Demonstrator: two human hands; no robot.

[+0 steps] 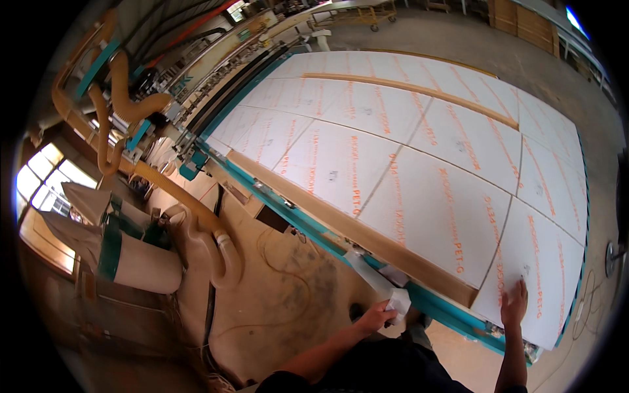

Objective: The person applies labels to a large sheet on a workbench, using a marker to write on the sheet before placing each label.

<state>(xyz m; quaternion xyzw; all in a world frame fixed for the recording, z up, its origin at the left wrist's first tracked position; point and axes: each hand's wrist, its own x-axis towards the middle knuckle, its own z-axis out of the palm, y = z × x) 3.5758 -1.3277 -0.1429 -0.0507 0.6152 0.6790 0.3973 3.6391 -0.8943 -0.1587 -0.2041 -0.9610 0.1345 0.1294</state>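
My left hand (377, 316) is closed around a whitish folded bundle of paper (398, 300), held just off the near edge of the machine table. A pale strip (368, 272) stretches from near that bundle up toward the table edge; whether the two are joined is unclear. My right hand (515, 305) lies with fingers stretched out on a white film-covered board (524, 242) at the near right. A small greyish label (526, 269) shows right by its fingertips. Similar small labels, such as one label (333, 175), sit on the neighbouring boards.
Narrow cut lines divide the boards, with bare brown strips (354, 229) along the near and far sides. A teal machine frame (445, 314) borders the table. To the left stand a dust collector (141, 262) and tan hoses (173, 187). A wheeled yellow cart (363, 16) is far back.
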